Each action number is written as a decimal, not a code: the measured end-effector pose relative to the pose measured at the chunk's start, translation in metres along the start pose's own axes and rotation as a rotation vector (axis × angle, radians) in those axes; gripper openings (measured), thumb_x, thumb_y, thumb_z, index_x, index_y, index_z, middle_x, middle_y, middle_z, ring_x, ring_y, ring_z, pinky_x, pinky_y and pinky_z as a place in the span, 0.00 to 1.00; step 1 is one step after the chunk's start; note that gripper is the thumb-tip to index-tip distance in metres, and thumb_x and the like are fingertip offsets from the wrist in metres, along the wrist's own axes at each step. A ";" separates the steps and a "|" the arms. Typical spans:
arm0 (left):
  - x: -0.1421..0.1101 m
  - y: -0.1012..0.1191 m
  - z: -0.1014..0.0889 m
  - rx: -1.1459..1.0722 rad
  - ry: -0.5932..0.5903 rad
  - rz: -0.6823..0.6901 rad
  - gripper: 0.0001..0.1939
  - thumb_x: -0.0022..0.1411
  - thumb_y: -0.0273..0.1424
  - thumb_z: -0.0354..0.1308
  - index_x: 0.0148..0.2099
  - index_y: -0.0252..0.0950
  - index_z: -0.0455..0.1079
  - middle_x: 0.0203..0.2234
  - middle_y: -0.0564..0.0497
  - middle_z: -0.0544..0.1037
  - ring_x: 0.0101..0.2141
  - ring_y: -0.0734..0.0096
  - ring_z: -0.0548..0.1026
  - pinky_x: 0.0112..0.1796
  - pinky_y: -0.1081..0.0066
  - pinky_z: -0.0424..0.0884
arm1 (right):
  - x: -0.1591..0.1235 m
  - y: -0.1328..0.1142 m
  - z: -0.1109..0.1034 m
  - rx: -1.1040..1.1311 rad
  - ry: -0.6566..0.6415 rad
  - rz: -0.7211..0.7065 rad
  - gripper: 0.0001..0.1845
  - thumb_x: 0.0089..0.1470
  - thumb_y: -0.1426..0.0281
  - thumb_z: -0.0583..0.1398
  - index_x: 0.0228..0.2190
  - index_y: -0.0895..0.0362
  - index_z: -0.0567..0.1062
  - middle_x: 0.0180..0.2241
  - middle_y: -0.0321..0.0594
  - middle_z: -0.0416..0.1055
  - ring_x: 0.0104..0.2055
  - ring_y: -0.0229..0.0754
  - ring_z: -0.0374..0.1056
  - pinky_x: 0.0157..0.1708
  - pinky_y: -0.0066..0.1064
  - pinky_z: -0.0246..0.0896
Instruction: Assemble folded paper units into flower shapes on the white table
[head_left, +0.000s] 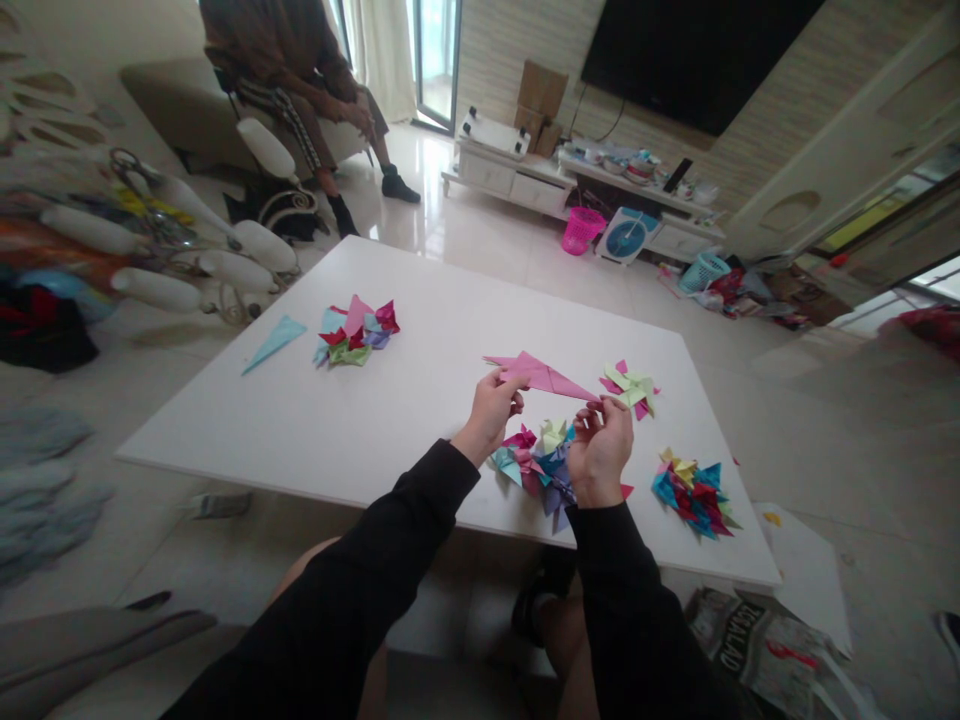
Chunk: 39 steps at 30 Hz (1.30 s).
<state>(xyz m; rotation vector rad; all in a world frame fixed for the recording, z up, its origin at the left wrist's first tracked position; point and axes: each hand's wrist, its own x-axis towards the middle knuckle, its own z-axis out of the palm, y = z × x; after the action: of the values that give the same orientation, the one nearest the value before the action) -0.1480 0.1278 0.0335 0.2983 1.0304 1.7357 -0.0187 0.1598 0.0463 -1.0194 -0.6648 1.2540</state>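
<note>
A pink folded paper [551, 377], long and pointed at its right end, is held between my two hands above the white table. My left hand [491, 408] pinches its left part between thumb and fingers. At the right tip, the fingers of my right hand [602, 448] close on the thin point. Beneath my hands lies a pile of colourful folded papers [529, 462], partly hidden by my right hand. A small green and pink folded piece [631, 388] rests just beyond my right hand. To its front right is a blue, red and yellow pile [694, 495].
The white table [420, 300] also bears another colourful pile [356, 332] and a light blue folded paper [274, 343] on its left. A person [300, 90] sits beyond the far left corner. A printed bag [757, 640] lies below the near right edge.
</note>
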 end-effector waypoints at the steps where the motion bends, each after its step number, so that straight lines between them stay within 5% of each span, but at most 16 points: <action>1: 0.001 0.001 -0.001 -0.002 0.004 0.000 0.14 0.47 0.31 0.66 0.34 0.36 0.65 0.26 0.57 0.72 0.18 0.84 0.63 0.22 0.78 0.58 | 0.001 0.000 0.000 -0.002 -0.002 -0.002 0.10 0.46 0.68 0.63 0.33 0.54 0.69 0.25 0.28 0.67 0.23 0.30 0.64 0.20 0.19 0.54; 14: 0.005 0.019 -0.008 -0.056 0.027 0.022 0.16 0.46 0.32 0.69 0.33 0.36 0.64 0.25 0.58 0.70 0.19 0.85 0.64 0.22 0.79 0.58 | 0.002 0.006 -0.002 -0.078 -0.073 -0.028 0.13 0.41 0.69 0.70 0.30 0.56 0.74 0.27 0.30 0.73 0.29 0.31 0.70 0.26 0.20 0.59; 28: 0.000 0.012 -0.002 -0.104 -0.014 -0.096 0.14 0.47 0.28 0.69 0.34 0.35 0.67 0.25 0.58 0.70 0.20 0.83 0.67 0.21 0.78 0.60 | -0.006 0.007 0.002 -0.094 -0.104 -0.008 0.13 0.39 0.68 0.70 0.29 0.55 0.74 0.27 0.30 0.72 0.27 0.31 0.67 0.24 0.22 0.54; 36: 0.014 0.036 -0.016 -0.374 0.113 -0.092 0.17 0.49 0.27 0.73 0.33 0.35 0.65 0.22 0.60 0.68 0.18 0.87 0.61 0.19 0.81 0.55 | -0.009 0.002 0.004 -0.090 -0.159 -0.017 0.10 0.44 0.67 0.66 0.31 0.54 0.74 0.30 0.31 0.72 0.23 0.29 0.63 0.22 0.22 0.52; 39: 0.013 0.041 -0.020 -0.431 0.061 -0.144 0.12 0.55 0.26 0.69 0.35 0.34 0.67 0.21 0.60 0.67 0.18 0.86 0.61 0.19 0.82 0.55 | -0.007 0.004 0.003 -0.085 -0.146 -0.006 0.09 0.42 0.68 0.66 0.30 0.55 0.73 0.29 0.31 0.72 0.23 0.29 0.62 0.22 0.22 0.51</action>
<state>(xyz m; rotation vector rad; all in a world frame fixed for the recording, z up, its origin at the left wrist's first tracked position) -0.1926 0.1260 0.0492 -0.1011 0.6765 1.7908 -0.0245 0.1538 0.0453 -1.0006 -0.8389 1.3133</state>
